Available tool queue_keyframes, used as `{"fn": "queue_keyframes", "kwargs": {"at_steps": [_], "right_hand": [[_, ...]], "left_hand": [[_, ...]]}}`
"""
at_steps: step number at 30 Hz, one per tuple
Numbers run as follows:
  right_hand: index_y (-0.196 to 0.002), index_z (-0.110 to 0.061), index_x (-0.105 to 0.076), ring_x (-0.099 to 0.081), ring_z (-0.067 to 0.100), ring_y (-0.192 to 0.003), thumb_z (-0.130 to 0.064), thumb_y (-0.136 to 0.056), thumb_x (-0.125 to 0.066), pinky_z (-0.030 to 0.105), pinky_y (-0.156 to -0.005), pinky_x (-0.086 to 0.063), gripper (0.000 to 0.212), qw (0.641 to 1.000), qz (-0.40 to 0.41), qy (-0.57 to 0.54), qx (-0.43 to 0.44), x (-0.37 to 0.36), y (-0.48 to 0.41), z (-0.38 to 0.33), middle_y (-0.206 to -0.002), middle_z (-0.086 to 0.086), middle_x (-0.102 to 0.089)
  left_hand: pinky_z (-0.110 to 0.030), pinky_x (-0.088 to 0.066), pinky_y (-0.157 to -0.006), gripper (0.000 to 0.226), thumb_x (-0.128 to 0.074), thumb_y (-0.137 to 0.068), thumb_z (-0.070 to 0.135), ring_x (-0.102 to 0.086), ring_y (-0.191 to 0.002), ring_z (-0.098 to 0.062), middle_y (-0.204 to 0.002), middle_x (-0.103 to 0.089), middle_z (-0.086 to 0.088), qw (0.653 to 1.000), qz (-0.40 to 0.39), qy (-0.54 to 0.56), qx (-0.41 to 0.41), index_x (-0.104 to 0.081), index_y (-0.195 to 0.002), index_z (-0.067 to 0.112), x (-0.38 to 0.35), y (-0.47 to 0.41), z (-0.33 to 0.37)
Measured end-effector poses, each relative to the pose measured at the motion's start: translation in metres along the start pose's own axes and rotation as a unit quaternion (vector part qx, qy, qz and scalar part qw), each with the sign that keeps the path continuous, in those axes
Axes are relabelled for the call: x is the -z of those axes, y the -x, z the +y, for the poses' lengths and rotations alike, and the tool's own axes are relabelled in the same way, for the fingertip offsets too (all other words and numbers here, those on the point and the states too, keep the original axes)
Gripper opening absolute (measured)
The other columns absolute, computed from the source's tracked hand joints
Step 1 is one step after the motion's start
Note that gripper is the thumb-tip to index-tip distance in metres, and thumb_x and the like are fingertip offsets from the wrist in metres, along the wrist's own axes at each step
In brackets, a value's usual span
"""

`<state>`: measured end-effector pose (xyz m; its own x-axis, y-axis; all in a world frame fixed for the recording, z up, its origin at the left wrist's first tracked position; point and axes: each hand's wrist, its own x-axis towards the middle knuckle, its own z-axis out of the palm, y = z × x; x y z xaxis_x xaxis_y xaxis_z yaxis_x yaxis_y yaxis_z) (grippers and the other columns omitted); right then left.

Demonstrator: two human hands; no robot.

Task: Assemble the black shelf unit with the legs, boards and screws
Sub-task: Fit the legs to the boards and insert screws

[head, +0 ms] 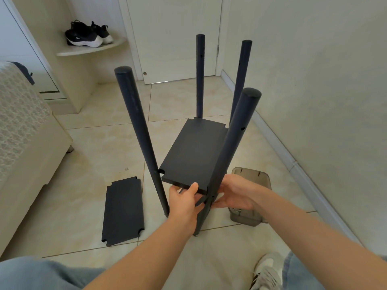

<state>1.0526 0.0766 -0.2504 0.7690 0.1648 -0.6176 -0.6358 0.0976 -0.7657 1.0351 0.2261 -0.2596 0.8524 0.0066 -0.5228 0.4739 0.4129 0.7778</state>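
Pinching the shelf board by its near edge, thumb on top, is my left hand; my right hand cups the near right leg, how firmly I cannot tell.

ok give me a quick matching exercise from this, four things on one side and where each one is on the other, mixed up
Things:
1 spare board
2 shoes
3 plastic box
4 left hand

Places:
a on the corner shelf
b flat on the floor, left of the legs
c holding the near edge of the raised board
d on the floor, partly behind the right hand

Pairs: 1-b, 2-a, 3-d, 4-c
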Motion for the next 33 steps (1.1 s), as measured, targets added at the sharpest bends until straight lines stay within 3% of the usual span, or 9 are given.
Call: {"fn": "queue_keyframes", "kwargs": {"at_steps": [3, 5, 9, 14, 18, 21, 24, 27, 33], "right_hand": [[-0.121, -0.008, -0.061, -0.067, 0.036, -0.106, -0.013, -0.101, -0.052, 0.056, -0.097, -0.05, 0.023, 1.0, 0.011, -0.022, 0.007, -0.003, 0.003, 0.002, -0.103, 0.012, -0.075], [-0.12, -0.009, -0.061, -0.067, 0.037, -0.105, -0.015, -0.101, -0.051, 0.055, -0.099, -0.05, 0.022, 1.0, 0.018, -0.024, 0.002, -0.006, 0.005, 0.004, -0.103, 0.011, -0.074], [-0.131, -0.014, -0.053, -0.053, 0.05, -0.122, -0.023, -0.103, -0.049, 0.06, -0.11, -0.036, 0.03, 0.999, 0.029, 0.014, -0.017, -0.009, 0.005, 0.007, -0.134, 0.011, -0.058], [-0.147, -0.018, -0.038, -0.047, 0.054, -0.127, -0.028, -0.104, -0.045, 0.065, -0.11, -0.032, 0.044, 0.999, 0.032, 0.032, -0.027, -0.005, 0.002, 0.008, -0.153, 0.012, -0.041], [-0.146, -0.02, -0.039, -0.052, 0.051, -0.123, -0.029, -0.104, -0.045, 0.066, -0.109, -0.031, 0.043, 0.998, 0.032, 0.048, -0.03, -0.004, -0.001, 0.01, -0.151, 0.01, -0.044], [-0.144, -0.021, -0.041, -0.052, 0.051, -0.123, -0.03, -0.103, -0.046, 0.068, -0.11, -0.03, 0.042, 0.998, 0.033, 0.046, -0.03, -0.003, -0.004, 0.011, -0.144, 0.008, -0.051], [-0.139, -0.022, -0.044, -0.052, 0.051, -0.123, -0.032, -0.103, -0.047, 0.068, -0.109, -0.03, 0.037, 0.998, 0.034, 0.044, -0.028, -0.004, -0.006, 0.011, -0.144, 0.008, -0.051], [-0.139, -0.022, -0.044, -0.051, 0.052, -0.123, -0.032, -0.103, -0.047, 0.068, -0.109, -0.03, 0.037, 0.998, 0.036, 0.035, -0.03, -0.004, -0.009, 0.012, -0.148, 0.009, -0.048], [-0.138, -0.023, -0.042, -0.05, 0.053, -0.124, -0.035, -0.101, -0.05, 0.069, -0.107, -0.033, 0.04, 0.999, 0.037, 0.022, -0.032, -0.004, -0.012, 0.013, -0.147, 0.009, -0.049]], "left_hand": [[-0.052, -0.056, -0.091, 0.033, -0.058, -0.101, 0.008, -0.069, -0.093, -0.02, -0.108, -0.067, 0.0, 0.999, -0.018, -0.033, 0.004, -0.048, -0.129, 0.022, 0.003, -0.004, 0.003], [-0.054, -0.056, -0.092, 0.033, -0.059, -0.1, 0.01, -0.07, -0.092, -0.02, -0.108, -0.067, 0.001, 0.999, -0.019, -0.051, 0.004, -0.05, -0.129, 0.022, 0.008, -0.007, 0.003], [-0.041, -0.06, -0.071, 0.025, -0.062, -0.099, 0.013, -0.076, -0.085, -0.018, -0.106, -0.073, -0.001, 0.997, -0.03, -0.072, 0.013, -0.057, -0.121, 0.023, 0.02, -0.017, 0.004], [-0.044, -0.055, -0.083, 0.021, -0.061, -0.1, 0.03, -0.076, -0.088, -0.021, -0.099, -0.078, -0.001, 0.993, -0.033, -0.105, 0.049, -0.059, -0.12, 0.022, 0.034, -0.026, 0.018], [-0.034, -0.055, -0.075, 0.032, -0.064, -0.098, 0.033, -0.068, -0.088, -0.021, -0.104, -0.06, -0.002, 0.983, 0.13, -0.122, -0.049, -0.044, -0.119, 0.017, 0.051, -0.037, 0.037], [-0.036, -0.051, -0.087, 0.047, -0.062, -0.099, 0.032, -0.063, -0.103, -0.026, -0.115, -0.056, -0.004, 0.956, 0.182, -0.182, -0.139, -0.04, -0.136, 0.013, 0.06, -0.044, 0.047], [-0.041, -0.043, -0.098, 0.041, -0.056, -0.101, 0.039, -0.053, -0.124, -0.027, -0.129, -0.054, -0.003, 0.934, 0.156, -0.27, -0.172, -0.047, -0.134, 0.016, 0.061, -0.051, 0.048], [-0.035, -0.038, -0.089, 0.031, -0.057, -0.101, 0.037, -0.052, -0.108, -0.019, -0.112, -0.054, 0.006, 0.936, 0.108, -0.28, -0.186, -0.049, -0.126, 0.019, 0.057, -0.055, 0.043], [-0.035, -0.04, -0.09, 0.026, -0.061, -0.1, 0.03, -0.05, -0.103, -0.015, -0.113, -0.055, 0.005, 0.931, 0.117, -0.279, -0.204, -0.048, -0.122, 0.022, 0.053, -0.061, 0.036]]}}
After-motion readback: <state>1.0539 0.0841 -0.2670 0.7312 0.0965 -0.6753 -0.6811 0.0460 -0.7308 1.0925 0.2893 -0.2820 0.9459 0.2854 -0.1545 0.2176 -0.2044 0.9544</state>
